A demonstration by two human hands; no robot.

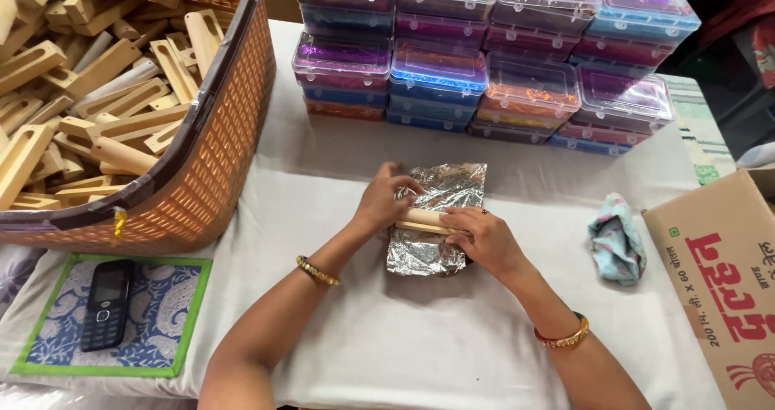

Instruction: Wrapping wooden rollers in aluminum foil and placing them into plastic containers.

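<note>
A crinkled sheet of silver foil point(440, 190) lies on the white cloth in the middle of the table. Across it rests a pale wooden piece point(423, 219), lying sideways. My left hand point(383, 200) grips the piece's left end, fingers curled over the foil's left edge. My right hand point(483, 239) presses on its right end and on the foil's lower right part. Both wrists wear gold bangles.
An orange woven basket point(218, 148) heaped with wooden pieces fills the upper left. Stacked clear plastic boxes point(484, 63) with coloured contents line the back. A black phone point(105, 303) lies on a patterned mat, a crumpled cloth point(616, 240) at right, a cardboard box point(722, 281) at the right edge.
</note>
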